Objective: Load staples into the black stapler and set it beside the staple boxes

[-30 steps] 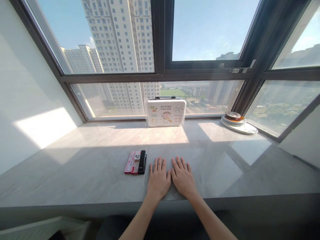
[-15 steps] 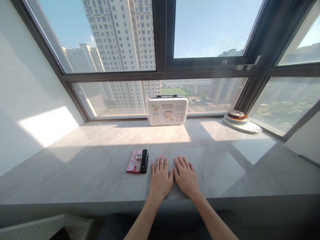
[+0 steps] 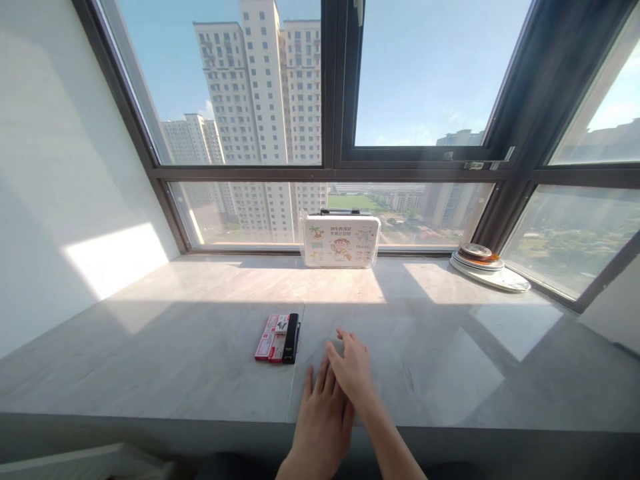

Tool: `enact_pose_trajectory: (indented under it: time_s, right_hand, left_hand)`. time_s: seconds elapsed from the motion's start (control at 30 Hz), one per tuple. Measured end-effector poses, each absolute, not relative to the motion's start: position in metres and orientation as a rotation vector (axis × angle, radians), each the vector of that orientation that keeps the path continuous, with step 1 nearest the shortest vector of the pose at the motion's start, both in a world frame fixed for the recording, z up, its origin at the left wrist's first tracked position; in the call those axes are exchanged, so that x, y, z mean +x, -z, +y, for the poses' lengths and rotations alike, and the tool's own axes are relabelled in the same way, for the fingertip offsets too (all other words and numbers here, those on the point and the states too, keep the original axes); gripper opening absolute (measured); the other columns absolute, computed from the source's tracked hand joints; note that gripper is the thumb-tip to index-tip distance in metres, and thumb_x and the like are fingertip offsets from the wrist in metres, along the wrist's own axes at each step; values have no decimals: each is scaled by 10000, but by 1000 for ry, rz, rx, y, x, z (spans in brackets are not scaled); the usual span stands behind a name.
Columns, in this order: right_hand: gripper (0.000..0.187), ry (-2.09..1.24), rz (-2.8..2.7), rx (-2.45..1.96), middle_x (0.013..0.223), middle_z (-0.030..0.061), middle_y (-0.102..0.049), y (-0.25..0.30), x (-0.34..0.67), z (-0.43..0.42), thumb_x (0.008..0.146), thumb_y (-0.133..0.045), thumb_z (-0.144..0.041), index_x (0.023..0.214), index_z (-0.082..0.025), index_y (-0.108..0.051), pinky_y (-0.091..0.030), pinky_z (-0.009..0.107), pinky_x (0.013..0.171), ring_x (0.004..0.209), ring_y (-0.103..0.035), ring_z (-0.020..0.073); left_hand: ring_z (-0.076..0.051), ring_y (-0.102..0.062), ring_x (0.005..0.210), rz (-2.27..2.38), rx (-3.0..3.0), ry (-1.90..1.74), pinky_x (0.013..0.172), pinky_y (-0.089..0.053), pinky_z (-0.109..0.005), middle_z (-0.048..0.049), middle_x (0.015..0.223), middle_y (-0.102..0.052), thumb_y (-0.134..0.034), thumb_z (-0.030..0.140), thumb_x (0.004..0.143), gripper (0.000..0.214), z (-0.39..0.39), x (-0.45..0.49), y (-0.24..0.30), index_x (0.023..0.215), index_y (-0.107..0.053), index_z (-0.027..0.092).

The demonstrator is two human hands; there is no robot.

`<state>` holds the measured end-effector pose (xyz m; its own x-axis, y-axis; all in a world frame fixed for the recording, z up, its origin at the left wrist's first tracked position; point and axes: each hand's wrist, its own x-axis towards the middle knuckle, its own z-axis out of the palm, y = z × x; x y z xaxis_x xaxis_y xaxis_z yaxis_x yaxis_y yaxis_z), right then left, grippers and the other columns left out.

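Both empty, fingers loose: right hand (image 3: pixel 353 369) crosses over left hand (image 3: pixel 320 421), nearer the stapler (image 3: pixel 291 338), which points away, up-left.

A white cartoon-printed case (image 3: pixel 341 241) stands at centre against the window (image 3: pixel 425 80). Stacked plates (image 3: pixel 487 269) lie at right on the grey stone sill (image 3: pixel 150 347).

left hand (image 3: pixel 317 427): thumb side hidden under right hand (image 3: pixel 353 370) | both forearms cut off at bottom edge | case (image 3: pixel 341 241), upper centre: print too small to read | red packs (image 3: pixel 273 329): labels illegible
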<state>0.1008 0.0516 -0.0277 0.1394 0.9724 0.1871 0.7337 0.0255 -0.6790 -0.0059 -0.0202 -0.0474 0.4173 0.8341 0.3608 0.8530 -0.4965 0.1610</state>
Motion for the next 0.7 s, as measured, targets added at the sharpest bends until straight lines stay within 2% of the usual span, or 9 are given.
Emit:
enact_pose_trajectory:
  time_s: [0.07, 0.13, 0.27, 0.37, 0.47, 0.57, 0.63, 0.7]
  right_hand:
    - [622, -484, -1695, -1599, 1378, 134, -573, 17, 62, 64, 906, -523, -529, 1438, -207, -493, -356, 478, 1097, 1277, -503, 331]
    - [716, -491, -1758, -1525, 1388, 150, -547, 6, 31, 79, 876, -573, -546, 1485, -205, -418, -408, 466, 1038, 1273, -487, 343]
    - [570, -554, -1886, -1456, 1265, 129, -627, -10, 22, 105, 804, -658, -409, 1328, -200, -581, -462, 411, 949, 1158, -562, 321]
    - [501, -593, -1972, -1390, 1195, 67, -691, -14, 60, 108, 730, -686, -285, 1229, -247, -664, -471, 355, 933, 1086, -620, 279]
    - [482, -590, -2004, -1373, 1188, 19, -718, -14, 106, 92, 751, -614, -206, 1214, -320, -686, -415, 386, 1030, 1122, -629, 260]
    - [417, -532, -1957, -1406, 1153, 1, -726, -10, 131, 68, 793, -582, -214, 1171, -347, -694, -194, 508, 1180, 1168, -608, 255]
    - [324, -458, -1870, -1419, 1097, -1, -733, -7, 131, 58, 796, -615, -262, 1099, -332, -708, -93, 535, 1202, 1142, -615, 248]
    - [224, -387, -1740, -1426, 1023, 3, -739, -4, 123, 57, 780, -649, -301, 993, -302, -721, -84, 529, 1206, 1081, -633, 246]
  left_hand:
    - [-318, -413, 1408, -1458, -2638, 623, 1173, -320, -538, -31, 1540, -471, -495, 395, 966, 586, -36, -14, 61, 1532, -362, 327]
    - [-303, -545, 1284, -1373, -2650, 668, 1110, -416, -478, -45, 1399, -616, -539, 349, 933, 518, -48, -24, 76, 1449, -496, 318]
    - [-234, -676, 1023, -1481, -2640, 904, 916, -549, -355, -55, 1131, -734, -459, 233, 952, 329, -55, -45, 79, 1204, -664, 286]
    - [-209, -676, 985, -1611, -2657, 1067, 867, -556, -320, -76, 1038, -727, -371, 232, 995, 332, -45, -57, 52, 1116, -680, 246]
    - [-258, -593, 1201, -1844, -2503, 1018, 996, -509, -411, -85, 1276, -649, -495, 344, 958, 341, -22, -56, 27, 1261, -630, 263]
    - [-312, -417, 1402, -1863, -2576, 810, 1136, -376, -507, -65, 1528, -466, -615, 435, 871, 568, 2, -42, 22, 1419, -522, 316]
    - [-314, -352, 1449, -1791, -2702, 672, 1194, -275, -533, -50, 1573, -414, -611, 462, 870, 630, 14, -32, 26, 1469, -466, 331]
    - [-303, -327, 1467, -1761, -2745, 604, 1218, -211, -539, -44, 1583, -402, -567, 466, 900, 634, 20, -25, 31, 1502, -418, 331]
